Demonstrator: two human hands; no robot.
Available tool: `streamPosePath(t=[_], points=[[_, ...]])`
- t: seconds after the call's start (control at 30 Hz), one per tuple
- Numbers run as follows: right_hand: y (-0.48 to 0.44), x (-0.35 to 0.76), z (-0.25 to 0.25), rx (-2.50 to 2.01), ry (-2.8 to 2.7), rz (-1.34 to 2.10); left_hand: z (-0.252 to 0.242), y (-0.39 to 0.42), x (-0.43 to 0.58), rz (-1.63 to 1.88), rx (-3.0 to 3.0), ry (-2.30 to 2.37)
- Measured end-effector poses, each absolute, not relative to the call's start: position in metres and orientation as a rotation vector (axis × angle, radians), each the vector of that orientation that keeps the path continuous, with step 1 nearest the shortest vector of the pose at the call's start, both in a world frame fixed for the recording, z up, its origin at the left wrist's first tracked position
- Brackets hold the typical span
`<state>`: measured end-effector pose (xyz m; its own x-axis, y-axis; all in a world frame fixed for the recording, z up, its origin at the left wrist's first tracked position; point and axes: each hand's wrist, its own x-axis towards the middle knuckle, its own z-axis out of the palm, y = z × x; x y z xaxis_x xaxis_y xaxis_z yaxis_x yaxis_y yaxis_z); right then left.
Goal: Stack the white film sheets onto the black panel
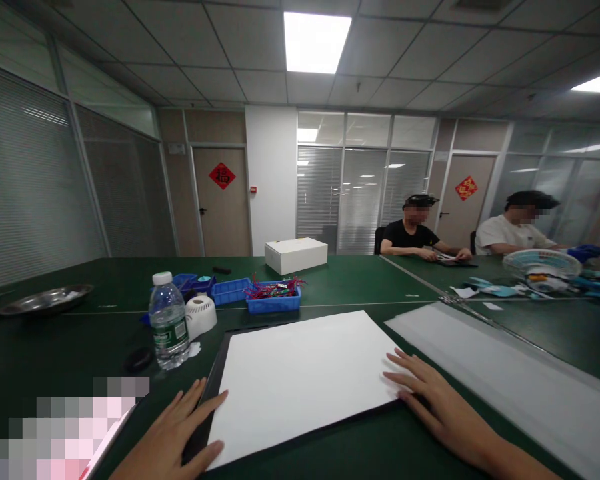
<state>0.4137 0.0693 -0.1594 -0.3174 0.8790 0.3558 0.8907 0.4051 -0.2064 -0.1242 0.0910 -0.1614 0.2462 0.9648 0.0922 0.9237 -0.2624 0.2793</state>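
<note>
White paper, one large sheet (300, 380), lies flat on a thin black board (215, 383) on the green table (55, 347), directly in front of the person. Both hands rest at its near corners: the left hand (173, 443) lies open with fingers spread, its thumb and fingertips touching the board's dark left edge and the sheet's lower left corner, gripping nothing; the right hand (433, 393) lies flat, fingers spread, its fingertips pressing on the sheet's right edge near the lower corner, also holding nothing. Just right of the board runs a long pale translucent strip (505, 373), lying apart from the sheet. To the left stand a capped water bottle (169, 330) and, just behind it, a white rounded object (201, 315); a small black disc (139, 360) lies beside the bottle. Farther back sit blue plastic bins (273, 300), one holding red and coloured bits, and a white box (296, 255). A metal dish (45, 300) sits at the far left. Across the table two other people (415, 237) sit, with a small fan (543, 267) near them.
</note>
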Motion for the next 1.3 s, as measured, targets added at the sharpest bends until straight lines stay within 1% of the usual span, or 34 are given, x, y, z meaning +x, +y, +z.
streamPosePath(t=[0.1, 0.17, 0.33, 0.5, 0.63, 0.8, 0.93, 1.03, 1.13, 1.3], points=[[0.072, 0.414, -0.165, -1.806, -2.056, -0.016, -0.164, 0.091, -0.125, 0.383, 2.339, 1.803], [0.073, 0.415, -0.167, -1.875, -2.012, 0.053, -0.166, 0.092, -0.125, 0.394, 2.343, 1.819], [0.070, 0.414, -0.164, -1.735, -2.064, 0.125, -0.165, 0.095, -0.123, 0.417, 2.414, 1.858], [0.069, 0.413, -0.153, -1.776, -1.904, 0.244, -0.164, 0.097, -0.125, 0.385, 2.397, 1.894], [0.069, 0.416, -0.148, -1.794, -1.812, 0.331, -0.170, 0.098, -0.131, 0.446, 2.353, 1.853], [0.081, 0.436, -0.151, -1.948, -1.822, 0.163, -0.178, 0.101, -0.134, 0.476, 2.359, 1.835], [0.093, 0.472, -0.160, -2.097, -1.795, -0.116, -0.186, 0.103, -0.136, 0.439, 2.355, 1.842], [0.095, 0.500, -0.171, -2.293, -1.649, -0.261, -0.190, 0.104, -0.138, 0.442, 2.365, 1.833], [0.091, 0.518, -0.177, -2.408, -1.601, -0.254, -0.191, 0.104, -0.140, 0.438, 2.370, 1.828], [0.087, 0.515, -0.171, -2.365, -1.781, -0.205, -0.187, 0.103, -0.139, 0.405, 2.343, 1.840]])
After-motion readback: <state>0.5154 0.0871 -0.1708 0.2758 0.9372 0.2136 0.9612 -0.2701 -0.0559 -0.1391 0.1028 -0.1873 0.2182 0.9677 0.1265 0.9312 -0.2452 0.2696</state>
